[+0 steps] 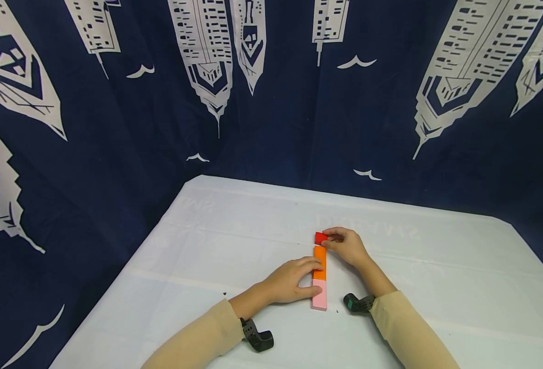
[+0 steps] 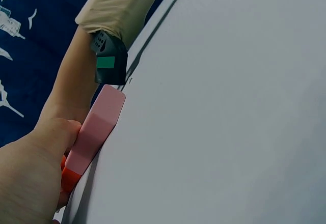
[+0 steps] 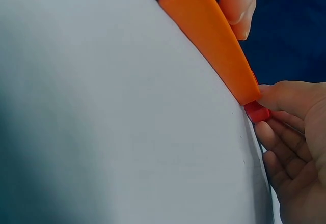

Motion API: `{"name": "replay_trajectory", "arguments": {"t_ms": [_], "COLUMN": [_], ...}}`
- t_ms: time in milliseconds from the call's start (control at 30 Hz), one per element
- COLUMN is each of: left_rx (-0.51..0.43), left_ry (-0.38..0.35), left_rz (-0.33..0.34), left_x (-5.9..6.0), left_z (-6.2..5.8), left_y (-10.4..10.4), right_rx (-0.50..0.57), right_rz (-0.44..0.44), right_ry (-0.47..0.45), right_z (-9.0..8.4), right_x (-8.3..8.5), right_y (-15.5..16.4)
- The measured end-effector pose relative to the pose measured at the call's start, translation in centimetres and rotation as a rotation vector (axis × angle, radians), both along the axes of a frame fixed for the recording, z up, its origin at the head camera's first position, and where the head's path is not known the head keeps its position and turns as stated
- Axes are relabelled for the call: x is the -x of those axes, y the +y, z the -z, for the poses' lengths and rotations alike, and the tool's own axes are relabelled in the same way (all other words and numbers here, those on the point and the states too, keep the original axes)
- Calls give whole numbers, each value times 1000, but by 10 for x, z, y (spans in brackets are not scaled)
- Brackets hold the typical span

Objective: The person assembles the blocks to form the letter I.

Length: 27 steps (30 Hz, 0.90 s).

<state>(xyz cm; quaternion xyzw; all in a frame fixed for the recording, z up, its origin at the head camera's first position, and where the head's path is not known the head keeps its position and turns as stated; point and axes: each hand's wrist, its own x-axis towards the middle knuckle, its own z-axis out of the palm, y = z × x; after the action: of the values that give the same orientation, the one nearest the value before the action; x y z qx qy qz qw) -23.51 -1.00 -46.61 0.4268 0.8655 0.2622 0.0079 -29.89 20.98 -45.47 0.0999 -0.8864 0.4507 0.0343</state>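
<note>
A pink block (image 1: pixel 319 303) and an orange block (image 1: pixel 319 253) lie end to end in a straight row on the white table. Beyond the orange one sits a small red block (image 1: pixel 318 238), in line with them and close to its far end. My right hand (image 1: pixel 351 248) pinches this red block between thumb and fingers from the right. From the left, my left hand (image 1: pixel 289 282) rests against the row, its thumb at the pink block and its fingertips on the orange one. The left wrist view shows the pink block (image 2: pixel 97 130) beside that thumb.
White cloth covers the table (image 1: pixel 437 287). A dark blue curtain (image 1: pixel 276 138) with pale building prints hangs behind it and at the left. Both wrists wear black camera bands, the left one (image 1: pixel 258 338) and the right one (image 1: pixel 358 304) low over the table.
</note>
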Motion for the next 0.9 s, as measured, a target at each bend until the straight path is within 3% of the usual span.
{"name": "replay_trajectory", "arguments": {"t_ms": [500,733,900], "left_rx": [-5,0,-8], "left_ry": [7,28,-12], "left_rz": [16,11,-8], "left_x": [1,1,2], "left_z": [1,2,3], "left_y": [1,1,0], "right_rx": [39,11,14], "right_rz": [43,112,140], "right_ry": [-6,-5,25], "right_z": [-5,-22,-34], "right_x": [-5,-16,-27], "right_y": [9,22,34]}}
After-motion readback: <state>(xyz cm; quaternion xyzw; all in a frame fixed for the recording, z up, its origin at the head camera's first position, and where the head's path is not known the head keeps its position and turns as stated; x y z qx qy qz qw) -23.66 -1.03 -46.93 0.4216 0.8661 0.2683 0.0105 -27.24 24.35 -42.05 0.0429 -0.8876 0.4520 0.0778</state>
